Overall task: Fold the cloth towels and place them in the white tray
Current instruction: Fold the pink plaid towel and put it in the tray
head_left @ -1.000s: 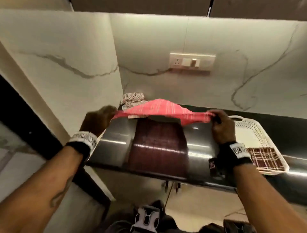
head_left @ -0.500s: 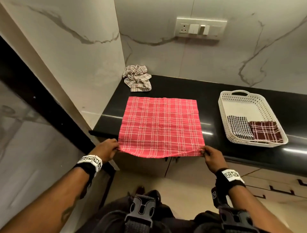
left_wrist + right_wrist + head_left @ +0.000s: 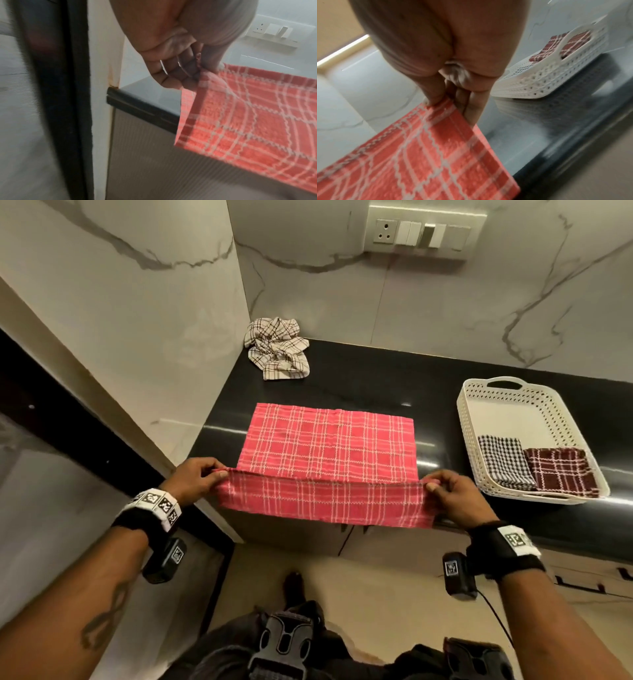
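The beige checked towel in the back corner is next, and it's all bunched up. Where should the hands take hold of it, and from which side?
The beige checked towel lies crumpled against the wall corner, so come from the open counter side, front and right. No corners show clearly. Probably pinch a loose edge at its near end, lift, and let it hang to find the corners.

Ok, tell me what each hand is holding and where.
Both hold the red plaid towel: left hand pinches its near-left corner, right hand its near-right corner.
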